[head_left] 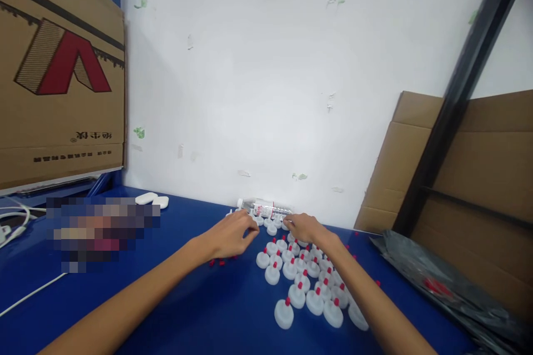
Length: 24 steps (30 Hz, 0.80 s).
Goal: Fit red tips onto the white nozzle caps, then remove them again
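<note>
Reaching with 2 hands toward the back edge of the blue table (241,310). With the left hand (233,233), curving the fingers toward the thumb beside the left end of the plain white caps (272,229); cannot tell about any small piece in that curl. With the right hand (306,227), bringing the fingertips together at the right end of the same group; cannot tell a firm pinch from a mere touch. Behind the group, note a clear bottle (270,209) lying along the back edge. Right of the table's middle, see the red-tipped white caps (283,313) spread from the back edge toward the near edge, mostly upright on broad bases. Just below the left hand, see loose red pieces (222,262).

Expect light, fairly stiff plastic, smooth, easily tipped, hardly fragile. Best taken by the broad rim, steadied at the base; for the tiny red pieces, better pinched at the fingertips.
</note>
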Available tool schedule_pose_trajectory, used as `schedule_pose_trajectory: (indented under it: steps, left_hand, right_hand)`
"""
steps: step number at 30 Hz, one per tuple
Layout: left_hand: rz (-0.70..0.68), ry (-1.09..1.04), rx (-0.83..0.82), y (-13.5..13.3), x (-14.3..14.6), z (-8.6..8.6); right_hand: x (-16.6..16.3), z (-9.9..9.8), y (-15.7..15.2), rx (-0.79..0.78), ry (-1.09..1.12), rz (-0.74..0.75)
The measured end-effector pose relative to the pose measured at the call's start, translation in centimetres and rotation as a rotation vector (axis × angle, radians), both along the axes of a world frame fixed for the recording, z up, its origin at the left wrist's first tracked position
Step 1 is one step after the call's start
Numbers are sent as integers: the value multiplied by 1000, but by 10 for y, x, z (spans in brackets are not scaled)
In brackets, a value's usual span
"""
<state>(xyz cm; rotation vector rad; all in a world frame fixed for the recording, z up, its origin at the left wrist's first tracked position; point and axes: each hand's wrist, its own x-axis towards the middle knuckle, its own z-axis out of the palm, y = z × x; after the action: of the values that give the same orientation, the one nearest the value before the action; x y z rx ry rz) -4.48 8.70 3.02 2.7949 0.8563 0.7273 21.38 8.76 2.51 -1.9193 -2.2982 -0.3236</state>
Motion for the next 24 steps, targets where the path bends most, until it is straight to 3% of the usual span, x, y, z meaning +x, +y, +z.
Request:
schedule_pose_trajectory:
  steps: [3, 8, 13, 17, 24]
  left_hand:
    - [81, 75, -48, 14, -14, 8]
    - [51, 204, -223, 36, -39, 11]
    - [51, 261, -325, 40, -43, 8]
    - [41, 288, -357, 32, -36, 5]
    - [42, 219, -273, 28, -31, 6]
  right_hand:
    - [-4, -1, 3, 1, -3, -10]
    - [-8, 12, -11, 125, 65, -18]
    - [-17, 22, -38, 251, 182, -14]
    - [-35, 19, -54, 326, 296, 120]
    - [-50, 5, -61, 281, 284, 376]
